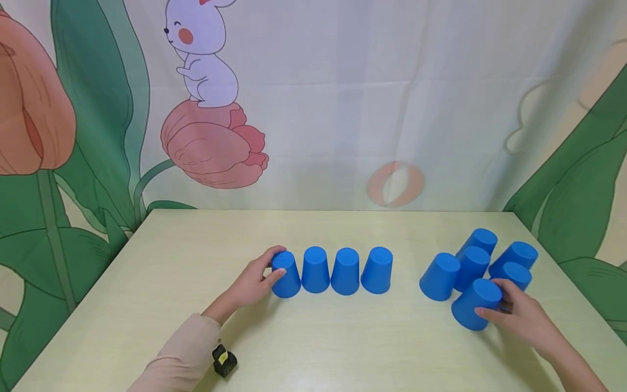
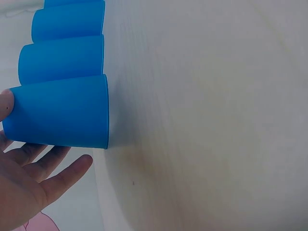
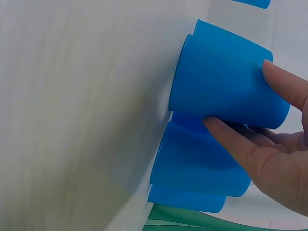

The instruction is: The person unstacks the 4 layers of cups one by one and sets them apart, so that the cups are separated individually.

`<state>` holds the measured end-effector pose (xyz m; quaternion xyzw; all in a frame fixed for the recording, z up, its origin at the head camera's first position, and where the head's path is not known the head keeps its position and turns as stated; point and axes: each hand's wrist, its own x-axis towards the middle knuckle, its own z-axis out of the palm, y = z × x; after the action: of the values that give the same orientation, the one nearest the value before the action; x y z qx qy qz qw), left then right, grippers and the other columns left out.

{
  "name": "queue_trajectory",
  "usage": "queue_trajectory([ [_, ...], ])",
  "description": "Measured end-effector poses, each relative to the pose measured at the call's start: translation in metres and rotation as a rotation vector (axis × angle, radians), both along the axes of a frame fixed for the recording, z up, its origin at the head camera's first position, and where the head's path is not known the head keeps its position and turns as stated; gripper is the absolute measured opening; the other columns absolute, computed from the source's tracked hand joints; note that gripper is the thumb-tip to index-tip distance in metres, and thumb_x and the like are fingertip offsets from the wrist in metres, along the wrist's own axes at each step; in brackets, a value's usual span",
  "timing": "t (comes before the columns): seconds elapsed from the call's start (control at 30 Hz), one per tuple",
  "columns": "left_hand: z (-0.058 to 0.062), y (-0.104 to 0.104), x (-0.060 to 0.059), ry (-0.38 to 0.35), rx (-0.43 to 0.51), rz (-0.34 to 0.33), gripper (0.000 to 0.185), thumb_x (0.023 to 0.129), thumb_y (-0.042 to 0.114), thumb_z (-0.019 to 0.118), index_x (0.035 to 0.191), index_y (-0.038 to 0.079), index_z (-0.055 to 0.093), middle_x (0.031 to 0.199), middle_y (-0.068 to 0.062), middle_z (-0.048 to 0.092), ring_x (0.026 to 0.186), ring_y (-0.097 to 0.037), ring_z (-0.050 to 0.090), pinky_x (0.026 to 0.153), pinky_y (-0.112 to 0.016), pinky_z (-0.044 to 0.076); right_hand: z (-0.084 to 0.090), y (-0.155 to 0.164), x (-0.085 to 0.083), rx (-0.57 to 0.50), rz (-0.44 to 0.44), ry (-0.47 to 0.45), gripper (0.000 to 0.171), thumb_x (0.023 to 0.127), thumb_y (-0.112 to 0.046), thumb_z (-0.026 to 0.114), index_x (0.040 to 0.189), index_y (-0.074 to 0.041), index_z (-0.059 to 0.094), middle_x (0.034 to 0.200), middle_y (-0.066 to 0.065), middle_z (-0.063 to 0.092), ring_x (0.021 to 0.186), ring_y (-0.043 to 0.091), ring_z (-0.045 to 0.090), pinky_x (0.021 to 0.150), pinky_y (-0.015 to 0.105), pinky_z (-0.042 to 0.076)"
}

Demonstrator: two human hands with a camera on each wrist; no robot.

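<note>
Gripping blue cups (image 1: 476, 305), both hands.

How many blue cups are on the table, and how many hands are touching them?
Blue cups in the row: 4
Blue cups in the cluster: 6
Hands, left hand and right hand: 2
Small black and yellow thing: 1
Total: 13 things, 10 of them cups.

Head view, pale wooden table (image 1: 161, 283) before a printed rabbit-and-tulip curtain (image 1: 206, 109). Row of four upturned blue cups (image 1: 331, 270) at centre, touching side by side; left hand (image 1: 252, 283) gripping the leftmost cup (image 1: 286, 275). Cluster of six upturned blue cups (image 1: 477, 267) at right; right hand (image 1: 524, 316) holding the nearest cup (image 1: 475, 304), tilted. Small black device (image 1: 224, 360) beside the left sleeve (image 1: 181, 359).
</note>
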<state>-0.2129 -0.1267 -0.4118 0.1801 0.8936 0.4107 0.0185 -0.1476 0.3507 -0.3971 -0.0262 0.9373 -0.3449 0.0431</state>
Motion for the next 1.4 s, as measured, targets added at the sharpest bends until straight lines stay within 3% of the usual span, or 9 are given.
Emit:
queue_trajectory([
  [0.13,-0.001,0.0,0.0,0.003,-0.001,0.001,0.05,0.093,0.019,0.053,0.137,0.008,0.033,0.132,-0.02,0.044,0.116,-0.04,0.046,0.084,-0.051,0.046,0.0,0.0,0.0,0.014,0.004,0.013,0.07,0.085,-0.031,0.064,0.127,0.012,0.03,0.122,0.042,0.037,0.107,0.056,0.044,0.08,0.056,0.045],
  [0.4,0.0,-0.001,0.0,0.006,-0.005,0.001,0.05,0.093,0.019,0.053,0.137,0.008,0.033,0.132,-0.02,0.044,0.116,-0.04,0.046,0.085,-0.051,0.046,0.012,-0.004,0.006,0.05,-0.011,0.136,0.072,0.084,-0.032,0.066,0.132,0.009,0.031,0.126,0.037,0.04,0.11,0.052,0.044,0.086,0.054,0.041],
  [0.47,-0.001,-0.001,0.0,0.005,-0.004,0.0,0.05,0.093,0.019,0.053,0.137,0.008,0.033,0.132,-0.02,0.044,0.116,-0.04,0.046,0.085,-0.051,0.046,0.016,-0.005,0.008,0.056,-0.021,0.162,0.072,0.084,-0.032,0.066,0.132,0.008,0.032,0.127,0.035,0.04,0.111,0.051,0.044,0.085,0.047,0.042],
  [0.67,-0.001,-0.001,0.0,0.008,-0.001,0.0,0.05,0.093,0.019,0.053,0.137,0.008,0.033,0.132,-0.02,0.044,0.116,-0.04,0.046,0.085,-0.051,0.046,0.031,-0.009,0.012,0.035,-0.051,0.223,0.068,0.085,-0.033,0.064,0.134,0.004,0.034,0.128,0.032,0.042,0.112,0.048,0.044,0.077,0.013,0.046],
  [0.8,-0.002,-0.001,-0.001,0.011,0.0,0.002,0.05,0.093,0.019,0.053,0.137,0.007,0.033,0.132,-0.02,0.045,0.115,-0.04,0.046,0.084,-0.051,0.046,0.037,-0.015,0.013,0.01,-0.057,0.244,0.066,0.086,-0.032,0.063,0.134,0.002,0.035,0.128,0.029,0.043,0.112,0.047,0.044,0.074,0.005,0.042],
  [0.97,-0.001,-0.001,0.0,0.012,0.003,-0.002,0.05,0.093,0.019,0.053,0.137,0.007,0.033,0.132,-0.02,0.045,0.115,-0.04,0.046,0.084,-0.051,0.046,0.036,-0.026,0.011,-0.043,-0.03,0.257,0.062,0.086,-0.028,0.063,0.133,0.003,0.037,0.127,0.027,0.045,0.113,0.041,0.046,0.078,0.006,0.041],
  [1.1,-0.001,-0.002,0.001,0.004,0.009,-0.005,0.05,0.093,0.018,0.053,0.137,0.007,0.033,0.132,-0.02,0.044,0.115,-0.04,0.046,0.085,-0.051,0.046,0.035,-0.038,0.008,-0.062,0.019,0.295,0.058,0.086,-0.024,0.064,0.131,0.002,0.04,0.125,0.024,0.049,0.109,0.028,0.05,0.079,0.003,0.037],
  [1.4,0.0,-0.002,0.0,0.002,0.004,-0.002,0.049,0.093,0.019,0.053,0.137,0.008,0.033,0.132,-0.019,0.044,0.116,-0.039,0.046,0.085,-0.051,0.046,0.037,-0.066,-0.002,-0.121,0.106,0.319,0.061,0.083,-0.021,0.067,0.132,0.001,0.04,0.125,0.024,0.049,0.112,0.036,0.048,0.08,0.004,0.038],
])
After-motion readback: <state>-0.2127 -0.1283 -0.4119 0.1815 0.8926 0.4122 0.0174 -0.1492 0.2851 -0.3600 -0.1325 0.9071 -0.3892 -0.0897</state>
